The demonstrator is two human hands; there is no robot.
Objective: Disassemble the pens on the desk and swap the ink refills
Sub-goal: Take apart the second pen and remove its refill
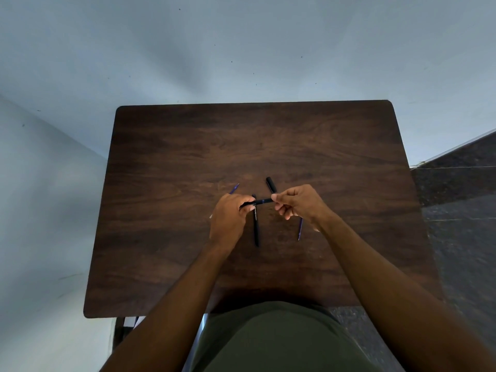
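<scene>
Both hands, left hand point(228, 213) and right hand point(294, 202), pinch one slim black plastic pen point(259, 202) mid-desk, apparently unscrewing it; next, pull halves apart.

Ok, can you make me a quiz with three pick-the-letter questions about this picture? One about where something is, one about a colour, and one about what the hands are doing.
1. Where does the long black pen lie?
A. on the desk between the two hands
B. on the floor
C. at the desk's far edge

2. What colour is the desk?
A. white
B. dark brown
C. green

3. What are the hands doing?
A. lying flat on the desk
B. both gripping one pen part
C. hanging off the desk

Answers:
1 A, it lies on the wood between the hands.
2 B, the top is dark brown wood grain.
3 B, the left hand and right hand each pinch an end of the held pen part.
</scene>
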